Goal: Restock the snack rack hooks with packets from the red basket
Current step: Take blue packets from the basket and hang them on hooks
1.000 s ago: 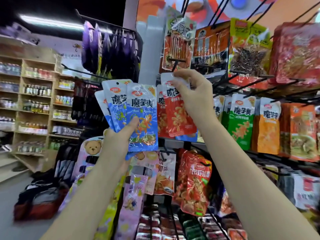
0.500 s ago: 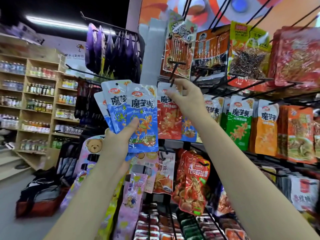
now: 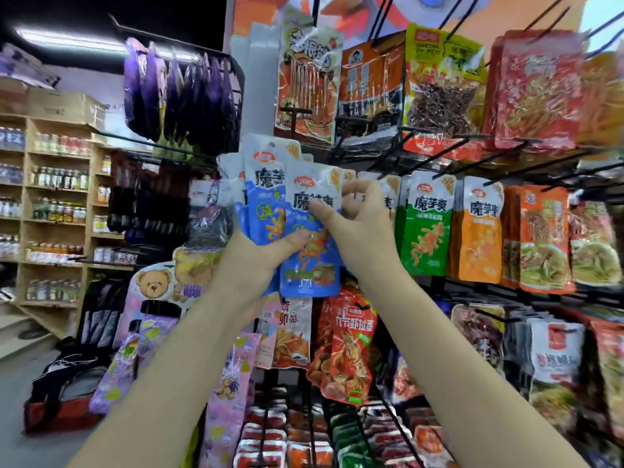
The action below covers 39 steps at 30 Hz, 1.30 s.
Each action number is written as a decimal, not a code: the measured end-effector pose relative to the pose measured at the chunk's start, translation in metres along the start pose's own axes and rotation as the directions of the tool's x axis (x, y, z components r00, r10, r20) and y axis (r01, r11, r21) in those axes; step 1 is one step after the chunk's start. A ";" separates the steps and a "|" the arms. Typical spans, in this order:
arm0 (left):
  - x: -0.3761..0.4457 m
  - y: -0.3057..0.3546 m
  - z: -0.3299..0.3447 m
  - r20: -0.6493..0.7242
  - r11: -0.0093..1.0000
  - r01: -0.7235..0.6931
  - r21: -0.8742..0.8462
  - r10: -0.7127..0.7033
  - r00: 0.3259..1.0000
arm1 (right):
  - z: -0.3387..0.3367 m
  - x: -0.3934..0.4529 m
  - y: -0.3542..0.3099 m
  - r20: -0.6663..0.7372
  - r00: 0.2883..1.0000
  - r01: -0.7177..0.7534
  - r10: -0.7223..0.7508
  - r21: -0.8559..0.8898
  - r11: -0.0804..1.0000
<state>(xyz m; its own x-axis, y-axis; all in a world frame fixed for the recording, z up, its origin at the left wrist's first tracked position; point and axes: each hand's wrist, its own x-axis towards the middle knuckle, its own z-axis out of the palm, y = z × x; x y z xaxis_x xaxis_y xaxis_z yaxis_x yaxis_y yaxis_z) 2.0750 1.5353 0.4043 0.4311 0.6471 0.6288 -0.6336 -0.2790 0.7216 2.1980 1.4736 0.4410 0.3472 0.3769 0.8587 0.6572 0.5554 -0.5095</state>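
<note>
Head view: left hand (image 3: 251, 256) grips a fan of blue packets (image 3: 270, 211), thumb across them. Right hand (image 3: 359, 224) pinches the front packet (image 3: 312, 244), probably its upper edge; blurry. Risks: fan slips, pull drags two out. Basket (image 3: 60, 413) on floor, left.

Bright, even shop light from a ceiling strip light (image 3: 84, 40) at upper left; motion blur throughout; wide-angle bending at the edges.

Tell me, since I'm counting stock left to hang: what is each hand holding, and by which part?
The left hand grips a fan of blue packets by their lower halves. The right hand pinches the front blue packet near its top.
</note>
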 end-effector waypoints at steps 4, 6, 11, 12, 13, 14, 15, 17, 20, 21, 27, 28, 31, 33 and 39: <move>0.003 0.008 -0.002 -0.122 0.991 0.082 0.102 -0.070 0.990 | -0.028 0.012 0.002 -0.081 0.986 0.145 -0.146 -0.019 0.989; 0.002 0.012 -0.004 -0.105 0.991 0.110 0.070 -0.103 0.989 | -0.034 0.021 0.004 -0.009 0.985 0.169 -0.170 -0.057 0.984; -0.003 0.008 -0.006 -0.100 0.995 0.012 0.096 -0.002 0.995 | -0.034 0.037 0.002 -0.001 0.982 0.186 -0.187 -0.057 0.981; -0.002 0.006 -0.006 -0.110 0.995 0.013 0.100 -0.002 0.994 | -0.032 0.039 0.002 -0.002 0.986 0.166 -0.167 -0.044 0.985; -0.002 0.005 -0.006 -0.125 0.995 0.019 0.098 -0.006 0.992 | -0.032 0.041 0.002 -0.006 0.989 0.146 -0.147 -0.036 0.989; -0.001 0.004 -0.006 -0.140 0.995 0.022 0.095 -0.009 0.990 | -0.031 0.043 0.003 -0.019 0.990 0.138 -0.139 -0.042 0.989; -0.001 0.003 -0.006 -0.155 0.995 0.027 0.092 -0.013 0.988 | -0.030 0.044 0.004 -0.032 0.989 0.139 -0.141 -0.059 0.989; 0.000 0.003 -0.007 -0.162 0.994 0.042 0.101 -0.026 0.986 | -0.031 0.045 0.005 -0.056 0.989 0.130 -0.134 -0.070 0.989; 0.000 0.004 -0.007 -0.107 0.990 0.004 0.140 0.011 0.994 | -0.032 0.049 0.010 -0.022 0.997 0.065 -0.068 -0.143 0.988; -0.001 0.004 -0.006 -0.084 0.989 -0.008 0.148 0.021 0.996 | -0.032 0.049 0.012 0.009 0.996 0.084 -0.084 -0.257 0.963; 0.007 0.003 -0.001 -0.080 0.995 -0.069 0.066 0.075 0.994 | -0.033 0.027 0.008 -0.121 0.982 0.111 -0.144 -0.242 0.964; 0.009 0.002 0.002 -0.095 0.996 -0.069 0.058 0.074 0.993 | -0.028 0.019 0.001 -0.070 0.995 0.064 -0.070 -0.085 0.994; 0.009 -0.001 0.018 -0.031 0.995 -0.007 0.095 0.010 0.999 | -0.016 0.008 -0.003 0.077 0.997 0.016 -0.020 0.045 0.999; 0.010 0.000 0.022 -0.056 0.981 0.046 0.189 -0.036 0.998 | -0.017 0.011 0.000 0.058 0.995 0.074 -0.076 0.031 0.997; 0.016 0.003 -0.011 -0.216 0.966 0.018 0.256 0.039 0.976 | -0.044 0.030 0.009 0.073 0.981 0.186 -0.182 -0.046 0.981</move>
<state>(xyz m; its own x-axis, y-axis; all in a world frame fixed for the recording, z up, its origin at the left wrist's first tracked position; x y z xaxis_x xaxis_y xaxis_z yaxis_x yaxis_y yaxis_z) 2.0734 1.5528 0.4135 0.2571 0.7738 0.5790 -0.4398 -0.4398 0.7831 2.2437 1.4578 0.4647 0.1718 0.3223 0.9309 0.7404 0.5812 -0.3378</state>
